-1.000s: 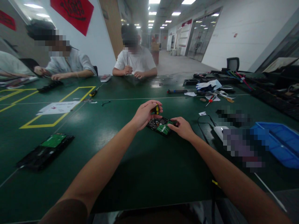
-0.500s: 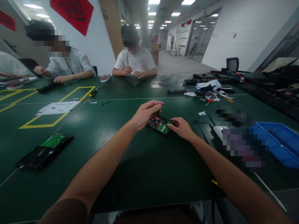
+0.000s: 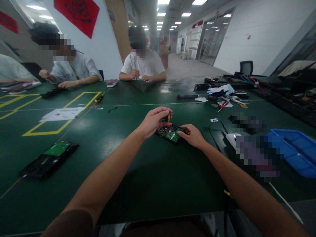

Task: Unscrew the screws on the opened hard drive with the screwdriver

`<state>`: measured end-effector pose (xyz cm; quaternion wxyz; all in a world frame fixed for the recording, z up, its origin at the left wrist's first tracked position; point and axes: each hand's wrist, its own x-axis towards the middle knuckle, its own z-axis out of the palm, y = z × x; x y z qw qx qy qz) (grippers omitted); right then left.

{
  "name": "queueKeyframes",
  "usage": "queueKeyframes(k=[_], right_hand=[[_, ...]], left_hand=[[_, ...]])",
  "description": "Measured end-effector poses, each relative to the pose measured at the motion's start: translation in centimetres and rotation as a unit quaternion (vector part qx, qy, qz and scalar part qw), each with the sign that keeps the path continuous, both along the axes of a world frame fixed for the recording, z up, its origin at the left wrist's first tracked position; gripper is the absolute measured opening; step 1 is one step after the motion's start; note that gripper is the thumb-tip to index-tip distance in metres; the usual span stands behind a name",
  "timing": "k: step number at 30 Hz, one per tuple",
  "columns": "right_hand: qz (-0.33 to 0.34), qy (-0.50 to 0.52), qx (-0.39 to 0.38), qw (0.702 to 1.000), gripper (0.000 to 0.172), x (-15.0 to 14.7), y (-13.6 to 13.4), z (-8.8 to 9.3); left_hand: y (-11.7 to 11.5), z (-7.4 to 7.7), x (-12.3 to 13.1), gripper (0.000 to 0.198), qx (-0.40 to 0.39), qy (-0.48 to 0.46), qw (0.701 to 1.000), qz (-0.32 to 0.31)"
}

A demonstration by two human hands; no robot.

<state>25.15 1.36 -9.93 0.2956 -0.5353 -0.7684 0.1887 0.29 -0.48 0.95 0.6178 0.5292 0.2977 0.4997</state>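
Note:
My left hand (image 3: 155, 121) is closed round the black and yellow handle of a screwdriver (image 3: 168, 117), held above a hard drive (image 3: 172, 134). The fingers hide much of the tool, and I cannot make out its tip. The drive lies on the green table with its green circuit board facing up, in what looks like a black tray. Pinching its right end, my right hand (image 3: 192, 134) keeps thumb and fingers on the edge. A second hard drive (image 3: 50, 158) in a black tray lies apart at the left, also board side up.
A blue bin (image 3: 293, 153) stands at the right, beside a blurred-out item and a black cable. Further back lie a red screwdriver (image 3: 223, 105), gloves (image 3: 221, 90) and a dark cylindrical tool (image 3: 187, 96). Papers (image 3: 60, 114) rest at left. Two people work across the table.
My left hand has turned slightly on the screwdriver, so more of its yellow handle shows. The drive and my right hand stay in place.

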Motion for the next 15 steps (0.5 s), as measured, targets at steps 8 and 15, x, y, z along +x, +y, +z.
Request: queueKeyframes(k=[8, 15], right_hand=[[0.010, -0.003, -0.002, 1.000, 0.041, 0.12, -0.02, 0.11], [0.004, -0.009, 0.001, 1.000, 0.042, 0.18, 0.04, -0.09]], left_hand=[[-0.14, 0.12, 0.05, 0.014, -0.002, -0.021, 1.000, -0.012], [-0.14, 0.00, 0.20, 0.017, 0.004, -0.003, 1.000, -0.004]])
